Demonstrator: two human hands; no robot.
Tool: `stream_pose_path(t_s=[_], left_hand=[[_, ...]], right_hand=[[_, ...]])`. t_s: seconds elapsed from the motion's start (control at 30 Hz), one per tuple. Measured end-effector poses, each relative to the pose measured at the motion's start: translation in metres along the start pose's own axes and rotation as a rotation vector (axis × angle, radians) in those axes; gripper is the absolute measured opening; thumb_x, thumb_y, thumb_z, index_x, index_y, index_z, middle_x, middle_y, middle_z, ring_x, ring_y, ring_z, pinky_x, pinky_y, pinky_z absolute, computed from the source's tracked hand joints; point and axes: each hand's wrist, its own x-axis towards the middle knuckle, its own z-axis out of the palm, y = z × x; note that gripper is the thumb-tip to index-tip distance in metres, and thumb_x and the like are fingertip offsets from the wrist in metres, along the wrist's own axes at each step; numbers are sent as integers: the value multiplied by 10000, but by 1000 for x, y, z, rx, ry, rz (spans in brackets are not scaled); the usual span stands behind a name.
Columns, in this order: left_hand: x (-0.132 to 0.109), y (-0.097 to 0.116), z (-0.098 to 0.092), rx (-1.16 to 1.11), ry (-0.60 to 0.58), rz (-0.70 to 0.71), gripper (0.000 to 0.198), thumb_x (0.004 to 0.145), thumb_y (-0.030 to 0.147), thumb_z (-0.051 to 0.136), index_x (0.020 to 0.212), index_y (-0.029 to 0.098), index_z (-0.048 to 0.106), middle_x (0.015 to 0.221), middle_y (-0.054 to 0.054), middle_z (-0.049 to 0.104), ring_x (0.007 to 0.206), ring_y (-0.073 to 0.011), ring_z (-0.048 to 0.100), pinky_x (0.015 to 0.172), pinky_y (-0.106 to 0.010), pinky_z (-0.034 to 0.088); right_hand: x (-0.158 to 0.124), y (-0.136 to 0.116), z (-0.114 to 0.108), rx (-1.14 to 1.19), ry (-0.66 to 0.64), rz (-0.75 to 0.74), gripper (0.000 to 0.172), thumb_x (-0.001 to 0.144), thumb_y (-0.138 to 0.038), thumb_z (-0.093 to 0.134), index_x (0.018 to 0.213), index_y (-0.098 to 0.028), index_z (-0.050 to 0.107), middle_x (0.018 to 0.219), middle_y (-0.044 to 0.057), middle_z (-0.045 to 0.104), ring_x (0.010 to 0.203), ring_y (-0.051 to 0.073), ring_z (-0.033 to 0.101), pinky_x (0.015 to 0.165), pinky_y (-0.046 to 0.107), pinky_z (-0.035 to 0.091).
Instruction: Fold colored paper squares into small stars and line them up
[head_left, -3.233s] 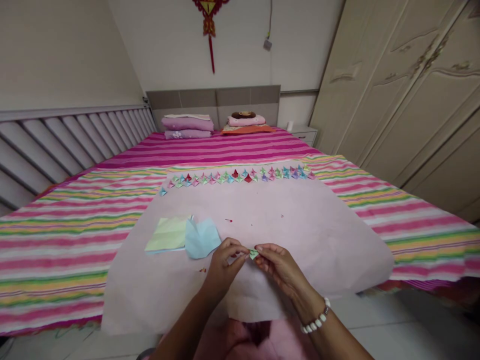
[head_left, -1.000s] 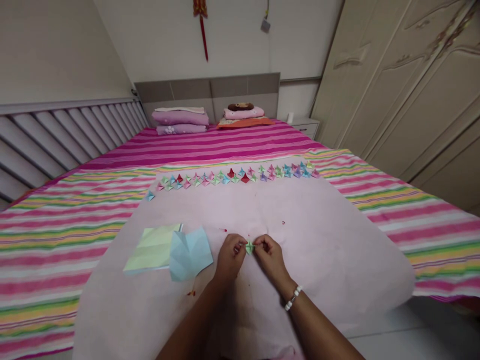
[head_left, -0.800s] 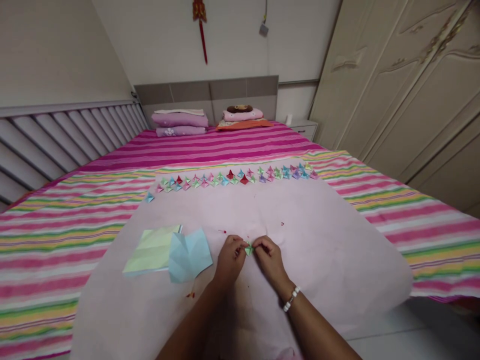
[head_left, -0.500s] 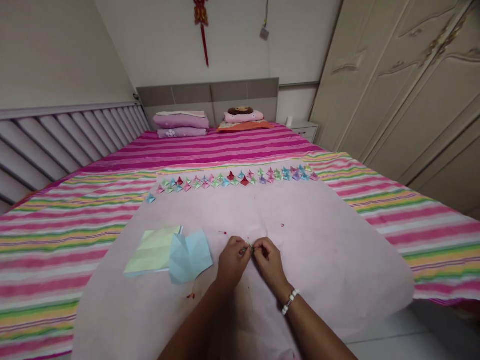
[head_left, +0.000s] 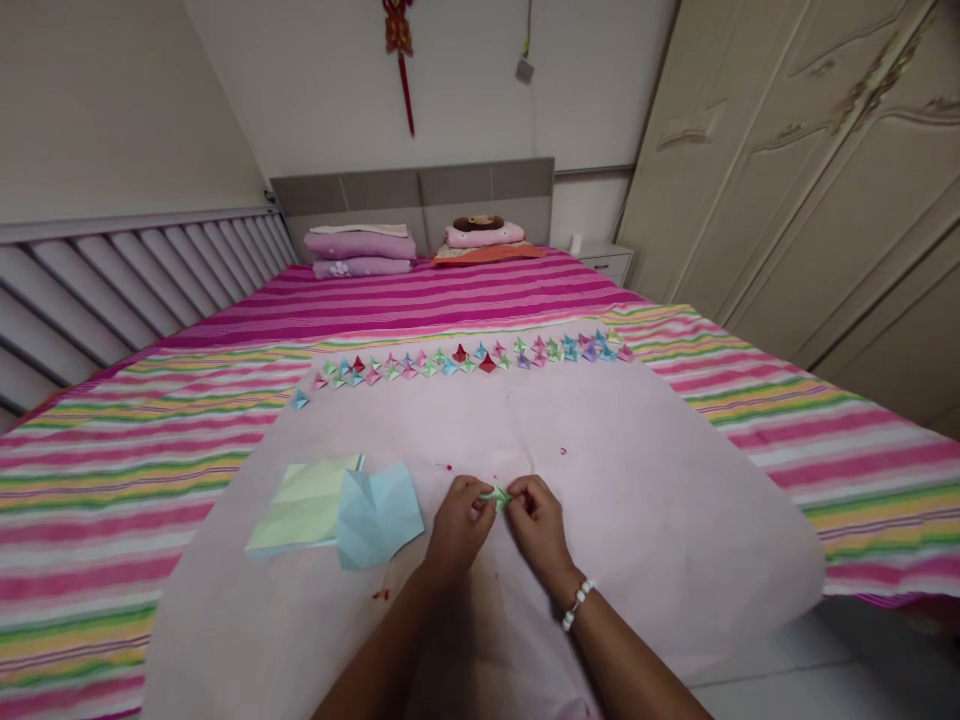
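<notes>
Between my two hands is a small green folded paper piece [head_left: 498, 497], pointed like an origami shape. My left hand [head_left: 459, 522] pinches its left end between thumb and fingertips. At its right end, the fingertips of my right hand [head_left: 537, 518] are pinched on it too. A blue creased paper sheet [head_left: 381, 518] lies to the left of my left hand. It overlaps a pale green paper sheet [head_left: 309, 500], with more blue paper showing beneath. Finer details of the folds are too small to make out.
Folded paper pieces [head_left: 460, 354] in several colours line the far edge of the pale pink sheet [head_left: 637, 480] on the bed. Small red bits lie near my hands, and an orange-red scrap [head_left: 381, 594] is at lower left. Folded bedding [head_left: 360, 243] sits by the headboard.
My left fingers have shifted slightly left along the green paper piece, and more of it now shows between my hands. The view has moved a little.
</notes>
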Motion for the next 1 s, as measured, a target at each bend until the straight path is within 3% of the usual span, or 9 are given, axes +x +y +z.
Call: stream_pose_path(t_s=[0.2,0.37,0.53,0.63,0.73,0.83,1.0], left_hand=[[0,8,-26,122,-204,97,288,779,106,480,994,215,640,935,-48,582,803,-162,585,726,-276,471],[11,18,-43,329,-370,99,273,799,108,453,910,230,671,843,-44,636,816,-192,603,734,-281,444],[22,19,-46,366,-430,89,209,754,114,491,804,185,681,801,-65,678,771,-214,611,708,-293,426],[25,21,-50,354,-443,76,182,739,136,505,761,178,681,737,-45,681,692,-184,603,647,-259,421],[31,22,-62,289,-385,55,173,735,154,516,746,175,688,662,-17,669,625,-149,589,596,-223,418],[46,12,-84,216,-223,13,173,724,170,545,784,167,707,702,-18,689,644,-138,604,604,-207,438],[81,-38,-147,307,73,-152,212,759,174,514,847,147,705,726,-25,710,664,-147,634,596,-210,459]], right_hand=[[-1,-2,1,-9,6,-2,128,706,-93,464,722,-203,527,685,-21,459,580,139,430,533,247,345],[-1,-2,2,-12,12,-22,152,690,-71,455,710,-200,532,677,-20,456,579,138,431,533,243,346],[-1,-2,1,-15,1,-50,149,700,-79,454,716,-193,549,705,-13,481,585,136,444,535,242,358],[-2,-5,-1,1,-8,-69,136,773,-140,465,826,-187,581,816,22,542,678,157,502,607,261,409],[-5,-7,-3,21,28,-48,183,825,-238,495,980,-179,572,922,59,572,717,173,528,627,277,441],[-7,-5,-6,-3,49,-12,228,835,-304,522,1024,-184,564,903,61,590,651,166,519,583,273,448],[-6,3,-7,-28,28,-44,225,827,-357,541,959,-183,594,944,78,596,645,161,544,568,263,478]])
